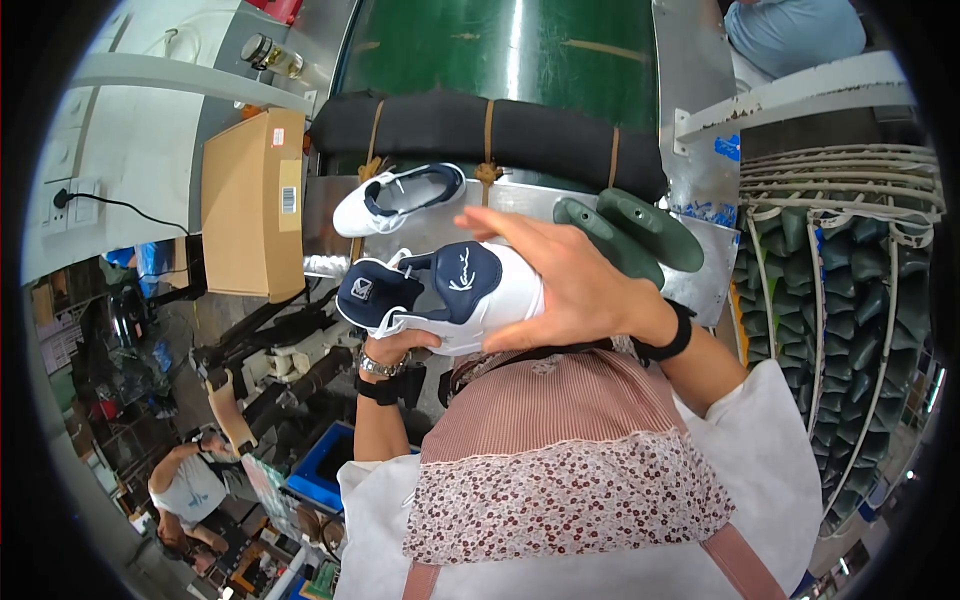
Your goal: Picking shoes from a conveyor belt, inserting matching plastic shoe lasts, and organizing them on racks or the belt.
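Note:
A white sneaker [515, 290] with a navy lining and tongue is held up in front of me, its heel toward the right. My right hand [580, 285] spans the heel end, fingers over the far side and thumb along the near side. Under the near side, by the tongue, my left hand [397, 346] grips the shoe; most of its fingers are hidden beneath it. A second white sneaker [352, 214] rests on the metal ledge just beyond. Two dark green shoe lasts [652, 232] lie to the right, past my right hand.
Behind the ledge, a black padded roll [430, 130] tied with cords crosses the end of a green conveyor belt [440, 50]. At left stands a cardboard box [235, 220]. A rack [840, 190] full of green lasts is on the right. Other people are at upper right and lower left.

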The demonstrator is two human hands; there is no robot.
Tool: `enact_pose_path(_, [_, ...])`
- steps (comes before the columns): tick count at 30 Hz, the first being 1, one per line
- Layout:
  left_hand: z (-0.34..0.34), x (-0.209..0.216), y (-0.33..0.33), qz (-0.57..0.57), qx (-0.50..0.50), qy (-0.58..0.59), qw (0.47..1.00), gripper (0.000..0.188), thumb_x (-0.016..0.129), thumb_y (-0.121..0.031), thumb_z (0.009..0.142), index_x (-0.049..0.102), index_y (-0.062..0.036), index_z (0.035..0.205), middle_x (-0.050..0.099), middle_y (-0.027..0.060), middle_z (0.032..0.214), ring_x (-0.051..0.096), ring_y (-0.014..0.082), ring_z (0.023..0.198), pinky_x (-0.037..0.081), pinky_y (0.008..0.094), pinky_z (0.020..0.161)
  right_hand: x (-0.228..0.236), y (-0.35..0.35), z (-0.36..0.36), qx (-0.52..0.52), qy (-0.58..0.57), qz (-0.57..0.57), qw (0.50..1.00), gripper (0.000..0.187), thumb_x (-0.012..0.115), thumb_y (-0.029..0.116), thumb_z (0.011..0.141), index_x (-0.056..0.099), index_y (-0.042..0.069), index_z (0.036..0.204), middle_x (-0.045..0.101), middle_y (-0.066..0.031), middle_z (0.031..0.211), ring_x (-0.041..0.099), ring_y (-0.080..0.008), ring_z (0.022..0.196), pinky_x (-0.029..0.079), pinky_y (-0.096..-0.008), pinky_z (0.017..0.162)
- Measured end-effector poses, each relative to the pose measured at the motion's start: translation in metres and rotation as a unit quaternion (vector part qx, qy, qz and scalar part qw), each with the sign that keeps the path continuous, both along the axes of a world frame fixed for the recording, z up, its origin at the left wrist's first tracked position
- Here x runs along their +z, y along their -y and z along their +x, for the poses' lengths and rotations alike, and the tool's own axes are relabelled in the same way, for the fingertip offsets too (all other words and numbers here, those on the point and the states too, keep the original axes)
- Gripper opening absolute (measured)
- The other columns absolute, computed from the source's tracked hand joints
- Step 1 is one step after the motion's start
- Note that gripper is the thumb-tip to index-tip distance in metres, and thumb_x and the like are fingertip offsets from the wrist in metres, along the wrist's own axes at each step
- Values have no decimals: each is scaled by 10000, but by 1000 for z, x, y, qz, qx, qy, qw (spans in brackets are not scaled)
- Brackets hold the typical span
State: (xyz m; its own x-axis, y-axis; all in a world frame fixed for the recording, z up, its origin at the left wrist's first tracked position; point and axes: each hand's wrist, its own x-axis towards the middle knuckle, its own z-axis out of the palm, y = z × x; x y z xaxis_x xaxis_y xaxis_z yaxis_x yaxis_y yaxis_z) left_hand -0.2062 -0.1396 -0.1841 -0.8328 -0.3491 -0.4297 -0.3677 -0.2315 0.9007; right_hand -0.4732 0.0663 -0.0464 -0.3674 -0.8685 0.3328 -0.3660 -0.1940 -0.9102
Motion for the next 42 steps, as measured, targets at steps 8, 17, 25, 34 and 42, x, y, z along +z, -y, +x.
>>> enact_pose_path(8, [-22,-50,43,51,-11,-133,990,925,985,-96,549,531,-77,1355,628,46,1280,604,181,1153,522,360,985,19,57,33,-33,-95,100,990,787,892,260,641,565,-67,1277,670,-226,1178,689,-361,1031,549,-385,881])
enact_pose_path(17, [1,-23,71,121,13,-83,989,803,941,-1,583,586,-63,1300,660,41,1252,624,174,1117,539,344,961,-15,99,44,5,-40,114,993,730,859,245,666,569,-36,1273,648,-228,1187,668,-390,1013,540,-419,871])
enact_pose_path(25, [-29,-29,86,-52,23,-51,997,811,988,-121,567,581,-4,1258,677,88,1190,642,173,1067,537,333,925,-83,88,21,-19,6,241,970,685,820,243,726,569,-10,1311,632,-212,1265,609,-387,1154,486,-428,986])
enact_pose_path(34, [-26,-38,98,7,-59,-20,998,741,940,-37,627,581,-37,1276,666,43,1197,629,162,1074,538,325,912,-69,118,28,-72,-35,163,983,584,782,419,808,609,9,1187,654,-182,1073,654,-381,959,520,-445,818])
enact_pose_path(42, [-27,-35,92,30,-58,-7,998,705,942,-79,645,597,-22,1257,691,52,1155,649,164,1040,541,325,901,-79,117,33,-59,-96,189,976,331,707,297,881,656,12,1043,692,-138,820,666,-351,715,523,-436,627])
